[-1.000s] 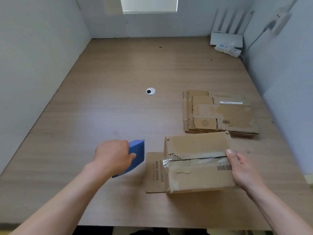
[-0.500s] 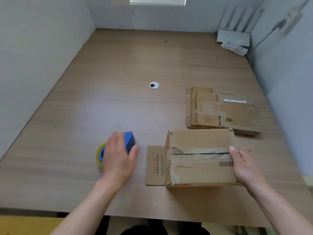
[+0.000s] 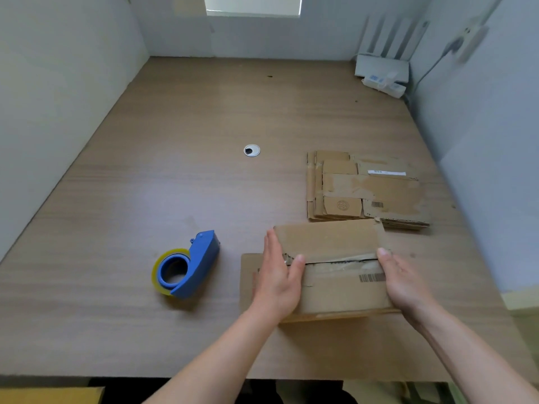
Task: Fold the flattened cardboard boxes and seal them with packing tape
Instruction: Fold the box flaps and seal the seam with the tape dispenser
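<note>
Pressing a creased cardboard box (image 3: 335,243), left hand (image 3: 277,284) faces right hand (image 3: 405,284).

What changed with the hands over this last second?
The left hand put the blue tape dispenser down on the table, let go, and moved right onto the left end of the box. The right hand stayed at its right end; the flat cardboard stack did not move.

tape dispenser (image 3: 186,265) left of box (image 3: 335,269), flattened stack (image 3: 364,189) behind

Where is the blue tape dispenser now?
In the head view, the blue tape dispenser lies on the table, left of the left hand and the folded box.
</note>
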`<state>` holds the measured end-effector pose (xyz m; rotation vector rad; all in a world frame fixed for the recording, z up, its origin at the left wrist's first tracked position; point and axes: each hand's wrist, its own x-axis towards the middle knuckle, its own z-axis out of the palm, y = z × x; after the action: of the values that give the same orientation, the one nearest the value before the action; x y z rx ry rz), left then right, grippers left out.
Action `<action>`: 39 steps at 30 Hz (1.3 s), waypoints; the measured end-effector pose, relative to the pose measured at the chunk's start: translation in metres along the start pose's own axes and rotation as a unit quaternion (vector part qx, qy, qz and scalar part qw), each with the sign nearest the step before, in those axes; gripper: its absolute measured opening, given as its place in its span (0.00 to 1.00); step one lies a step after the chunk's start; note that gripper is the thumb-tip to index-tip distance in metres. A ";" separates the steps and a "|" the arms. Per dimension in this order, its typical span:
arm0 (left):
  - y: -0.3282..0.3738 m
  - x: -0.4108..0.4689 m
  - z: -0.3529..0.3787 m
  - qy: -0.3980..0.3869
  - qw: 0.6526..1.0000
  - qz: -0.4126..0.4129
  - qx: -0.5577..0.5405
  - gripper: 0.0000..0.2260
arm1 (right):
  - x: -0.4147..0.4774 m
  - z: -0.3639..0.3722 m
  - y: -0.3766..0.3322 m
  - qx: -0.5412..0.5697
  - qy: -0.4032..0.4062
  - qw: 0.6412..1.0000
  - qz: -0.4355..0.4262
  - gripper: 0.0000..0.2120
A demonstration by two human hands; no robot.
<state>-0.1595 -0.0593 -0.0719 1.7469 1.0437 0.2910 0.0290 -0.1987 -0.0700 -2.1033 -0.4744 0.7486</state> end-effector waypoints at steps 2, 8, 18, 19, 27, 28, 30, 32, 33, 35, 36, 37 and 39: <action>-0.001 0.003 -0.003 -0.007 0.999 -0.023 -0.043 0.34 | 0.002 -0.001 0.003 0.101 -0.035 0.993 0.057 0.20; -0.003 0.014 -0.011 -0.044 0.986 -0.073 -0.142 0.29 | -0.011 0.002 0.007 0.201 -0.029 0.969 0.142 0.24; 0.037 0.035 -0.023 0.029 0.903 0.065 0.423 0.39 | -0.074 0.054 0.011 0.315 0.114 0.932 0.137 0.21; 0.041 0.028 -0.010 0.033 0.903 0.090 0.419 0.41 | -0.078 0.062 0.010 0.315 0.127 0.931 0.132 0.21; 0.028 0.016 0.013 -0.045 0.875 0.110 0.470 0.45 | -0.087 0.066 0.015 0.286 0.076 0.950 0.098 0.20; 0.027 0.016 0.004 -0.038 0.880 0.129 0.456 0.44 | -0.083 0.054 0.017 0.239 0.064 0.965 0.083 0.29; 0.018 0.007 -0.017 0.034 0.899 0.130 0.418 0.42 | -0.069 0.031 0.013 0.119 0.041 0.992 0.026 0.42; 0.004 -0.009 -0.029 0.115 0.921 0.074 0.366 0.44 | -0.054 0.017 0.000 -0.004 0.016 0.998 -0.065 0.40; -0.001 -0.018 -0.030 0.128 0.936 0.036 0.327 0.45 | -0.047 0.014 -0.007 -0.038 -0.004 0.995 -0.090 0.34; -0.008 -0.029 -0.028 0.125 0.962 -0.014 0.241 0.45 | -0.041 0.013 -0.019 -0.080 -0.047 0.989 -0.114 0.18; -0.009 -0.031 -0.028 0.124 0.969 -0.018 0.212 0.44 | -0.040 0.013 -0.020 -0.103 -0.052 0.986 -0.123 0.12; -0.009 -0.029 -0.029 0.124 0.973 -0.010 0.196 0.42 | -0.039 0.013 -0.020 -0.122 -0.051 0.984 -0.122 0.07; -0.009 -0.019 -0.036 0.110 0.978 0.025 0.176 0.36 | -0.045 0.015 -0.015 -0.133 -0.059 0.985 -0.099 0.06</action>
<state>-0.1985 -0.0495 -0.0589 2.0962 1.2712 0.3522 -0.0160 -0.2066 -0.0499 -2.2208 -0.8756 0.7286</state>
